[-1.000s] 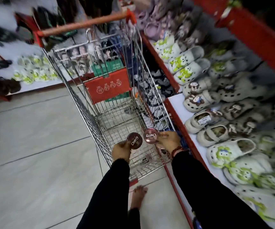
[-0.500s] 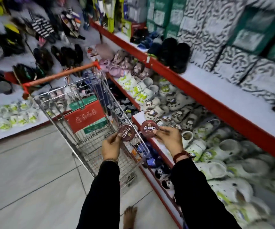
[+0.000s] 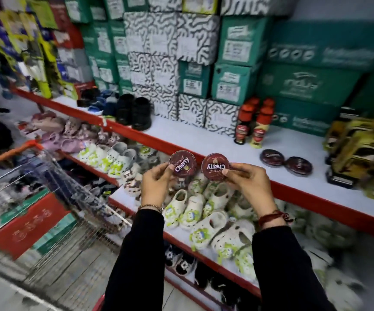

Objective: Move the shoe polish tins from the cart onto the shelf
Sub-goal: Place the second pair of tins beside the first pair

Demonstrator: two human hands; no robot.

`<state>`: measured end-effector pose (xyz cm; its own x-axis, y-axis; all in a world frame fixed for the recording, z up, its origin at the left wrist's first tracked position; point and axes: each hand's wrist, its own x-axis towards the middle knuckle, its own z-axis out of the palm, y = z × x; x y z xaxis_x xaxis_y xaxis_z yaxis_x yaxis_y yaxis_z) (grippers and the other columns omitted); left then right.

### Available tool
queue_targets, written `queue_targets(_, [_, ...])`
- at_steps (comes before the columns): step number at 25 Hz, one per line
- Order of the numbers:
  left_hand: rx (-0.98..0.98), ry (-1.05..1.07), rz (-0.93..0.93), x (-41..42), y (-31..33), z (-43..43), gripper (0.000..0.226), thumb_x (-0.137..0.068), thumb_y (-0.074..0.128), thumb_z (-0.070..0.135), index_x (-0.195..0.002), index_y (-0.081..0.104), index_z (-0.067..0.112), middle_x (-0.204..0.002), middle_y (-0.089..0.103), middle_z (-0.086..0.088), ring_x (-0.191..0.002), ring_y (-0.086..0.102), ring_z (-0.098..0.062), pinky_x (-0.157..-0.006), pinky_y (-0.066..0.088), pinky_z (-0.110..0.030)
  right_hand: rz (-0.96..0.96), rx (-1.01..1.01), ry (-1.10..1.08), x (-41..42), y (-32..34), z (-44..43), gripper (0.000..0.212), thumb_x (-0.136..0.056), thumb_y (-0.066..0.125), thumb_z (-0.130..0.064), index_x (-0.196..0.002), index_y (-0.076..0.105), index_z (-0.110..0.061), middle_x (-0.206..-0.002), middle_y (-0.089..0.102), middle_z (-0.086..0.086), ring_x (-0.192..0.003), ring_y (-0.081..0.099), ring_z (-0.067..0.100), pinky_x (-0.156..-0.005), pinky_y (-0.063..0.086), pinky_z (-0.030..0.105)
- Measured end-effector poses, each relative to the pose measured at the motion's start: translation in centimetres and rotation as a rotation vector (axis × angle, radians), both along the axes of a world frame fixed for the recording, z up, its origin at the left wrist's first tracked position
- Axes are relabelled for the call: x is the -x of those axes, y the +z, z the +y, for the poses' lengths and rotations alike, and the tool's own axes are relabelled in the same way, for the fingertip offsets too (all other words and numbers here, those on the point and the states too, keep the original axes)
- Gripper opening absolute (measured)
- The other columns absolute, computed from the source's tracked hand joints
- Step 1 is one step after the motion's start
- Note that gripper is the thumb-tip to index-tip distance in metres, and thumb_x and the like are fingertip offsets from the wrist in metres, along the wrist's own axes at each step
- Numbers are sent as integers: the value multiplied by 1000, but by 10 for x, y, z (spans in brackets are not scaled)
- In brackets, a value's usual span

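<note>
My left hand [image 3: 157,185] grips a round dark-red polish tin [image 3: 182,163] marked Cherry, lid facing me. My right hand [image 3: 246,182] holds a second tin [image 3: 215,167] of the same kind beside it. Both tins hover in front of the red edge of the upper shelf [image 3: 215,140], just below its white surface. Two more dark tins [image 3: 272,157] [image 3: 298,165] lie flat on that shelf to the right. The wire cart [image 3: 47,198] with its orange handle stands at the lower left.
Polish bottles [image 3: 260,127] with red caps stand behind the lying tins. Yellow-black packs [image 3: 361,149] fill the shelf's right end, black shoes [image 3: 134,111] its left. Stacked shoe boxes [image 3: 181,63] line the back. White and green clogs [image 3: 204,216] crowd the lower shelf.
The view has swung up and right from the cart to the shelf. Both hands have lifted their tins from over the cart basket to the upper shelf's edge.
</note>
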<state>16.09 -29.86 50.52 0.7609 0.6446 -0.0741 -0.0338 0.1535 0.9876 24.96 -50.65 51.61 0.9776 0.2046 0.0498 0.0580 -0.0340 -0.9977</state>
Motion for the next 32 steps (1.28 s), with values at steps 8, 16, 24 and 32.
queue_targets(8, [-81, -322, -2, -93, 34, -82, 27, -93, 65, 11, -113, 67, -6, -72, 65, -5, -56, 64, -8, -59, 60, -14, 0, 1, -352, -19, 29, -116, 32, -81, 77, -5, -112, 70, 2, -91, 73, 14, -82, 71, 25, -61, 61, 16])
queue_targets(16, [-536, -514, 197, -158, 31, -110, 25, -87, 70, 25, -100, 79, 5, -98, 78, -21, -95, 74, -36, -92, 59, -47, 98, 292, -595, -44, 26, -160, 28, -77, 82, -11, -102, 75, -2, -79, 75, 14, -63, 71, 27, -73, 63, 39])
queue_targets(24, [-607, -752, 390, -184, 36, -114, 11, -85, 72, 13, -89, 78, 4, -84, 75, -17, -49, 68, -13, -65, 63, -29, 250, 672, -523, -62, 33, -156, 15, -72, 77, -18, -75, 80, -4, -72, 78, 14, -74, 75, 29, -81, 62, 36])
queue_targets(32, [-642, -858, 372, -183, 36, -118, 18, -84, 72, 12, -99, 80, 7, -78, 72, -6, -61, 68, -14, -81, 63, -32, 202, 714, -383, -62, 34, -150, 24, -84, 69, -7, -103, 81, -14, -74, 68, -8, -67, 56, 7, -67, 44, 17])
